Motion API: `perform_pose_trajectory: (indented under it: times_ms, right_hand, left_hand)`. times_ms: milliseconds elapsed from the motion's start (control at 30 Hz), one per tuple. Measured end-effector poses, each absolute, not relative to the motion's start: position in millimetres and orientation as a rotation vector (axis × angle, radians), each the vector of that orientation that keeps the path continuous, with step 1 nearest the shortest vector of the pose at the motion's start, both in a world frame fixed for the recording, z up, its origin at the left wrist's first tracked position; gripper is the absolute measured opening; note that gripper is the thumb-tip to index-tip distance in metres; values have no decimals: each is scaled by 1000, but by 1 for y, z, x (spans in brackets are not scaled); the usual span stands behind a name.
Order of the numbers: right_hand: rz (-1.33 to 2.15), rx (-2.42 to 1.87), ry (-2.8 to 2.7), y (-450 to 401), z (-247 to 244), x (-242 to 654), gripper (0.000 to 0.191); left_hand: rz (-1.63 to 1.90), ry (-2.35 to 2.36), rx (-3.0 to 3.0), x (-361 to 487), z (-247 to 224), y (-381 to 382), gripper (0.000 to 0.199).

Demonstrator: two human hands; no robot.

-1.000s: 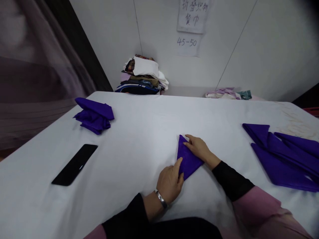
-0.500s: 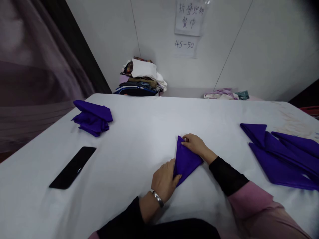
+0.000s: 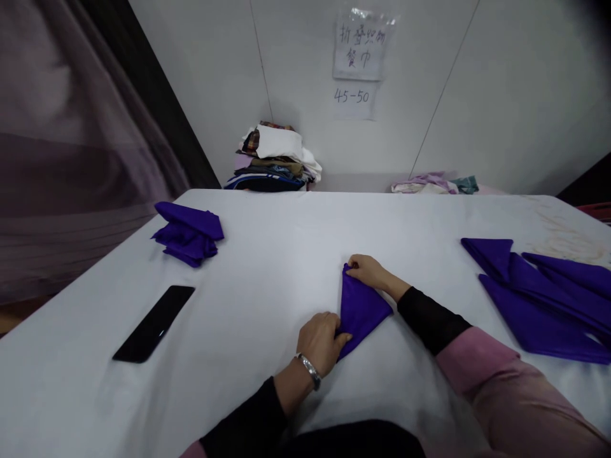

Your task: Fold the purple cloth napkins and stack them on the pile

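A purple cloth napkin (image 3: 363, 312), folded into a triangle, lies on the white-covered table (image 3: 267, 267) in front of me. My left hand (image 3: 321, 343) grips its lower left edge, thumb on top and the other fingers at the side, partly hidden. At the upper tip, my right hand (image 3: 367, 270) pinches the cloth between thumb and fingers. A silver bracelet (image 3: 309, 371) circles my left wrist.
Folded purple napkins (image 3: 548, 305) lie at the right; a purple bundle (image 3: 191, 232) sits at the far left. Nearer is a black phone (image 3: 155, 324). Beyond the table are a clothes pile (image 3: 279, 159), more cloth (image 3: 429, 183) and wall notes (image 3: 358, 54).
My right fingers have closed in on the napkin's upper tip, now pinching it. My left hand stays at the lower edge. The whole view has shifted slightly.
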State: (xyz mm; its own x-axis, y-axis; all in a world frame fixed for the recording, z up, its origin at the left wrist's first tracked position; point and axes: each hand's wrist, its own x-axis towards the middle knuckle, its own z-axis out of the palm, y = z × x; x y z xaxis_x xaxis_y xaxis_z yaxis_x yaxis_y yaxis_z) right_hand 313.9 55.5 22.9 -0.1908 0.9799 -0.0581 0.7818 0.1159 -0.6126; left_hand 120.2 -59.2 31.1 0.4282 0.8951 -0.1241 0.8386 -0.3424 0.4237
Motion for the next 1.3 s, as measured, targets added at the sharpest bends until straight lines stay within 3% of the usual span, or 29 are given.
perform_pose_trajectory:
  times_ms: [233,367,433,533,733,1000,1300]
  right_hand:
    - [1149,-1212,-1622,36,61,328,20]
    - [991,-979,-1601,15,107,338,44]
    - [836,-954,-1714,2,117,343,41]
    - [581,-991,-2016,-16,99,348,20]
    - [485,-1192,-2448,-43,19,346,30]
    - [531,-1387,-2304,-57,11,346,30]
    - [379,-1268,-2296,-60,3,349,32]
  left_hand:
    - [412,1455,2221,116,31,-57,9]
    - [693,1598,2387,88,63,-26,6]
    - [912,1654,2548,72,76,-12,10]
    - [900,1501,2785,58,71,-6,20]
    - [363,1249,2842,54,27,-29,21]
    - [560,1444,2527,7,26,-53,20]
    - [640,1483,2264,9,25,-64,28]
